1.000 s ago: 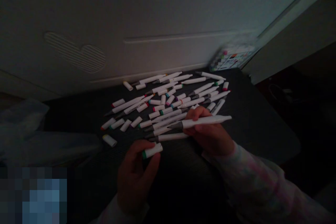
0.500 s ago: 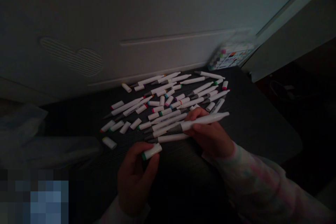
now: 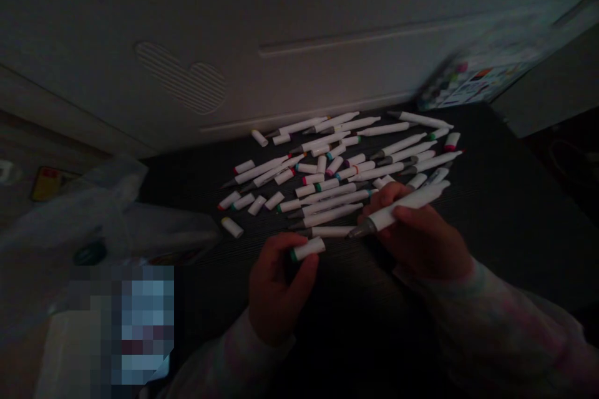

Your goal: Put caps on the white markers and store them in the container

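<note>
My left hand pinches a white marker cap with a green end between thumb and fingers. To its right, my right hand grips an uncapped white marker, its grey tip end pointing left and down toward the cap. Cap and marker are apart. Just behind the hands, loose uncapped markers and short white caps with coloured ends lie scattered over the dark tabletop. A cap with a yellow end lies left of my left hand.
A clear case with colourful printing leans at the back right against the pale panel. A crumpled see-through plastic bag sits at the left. A blurred-out bright patch is at the lower left.
The view has swung left, so the scene sits further right. In my right hand the marker has tilted, its grey tip now lower. My left hand still holds the cap.
</note>
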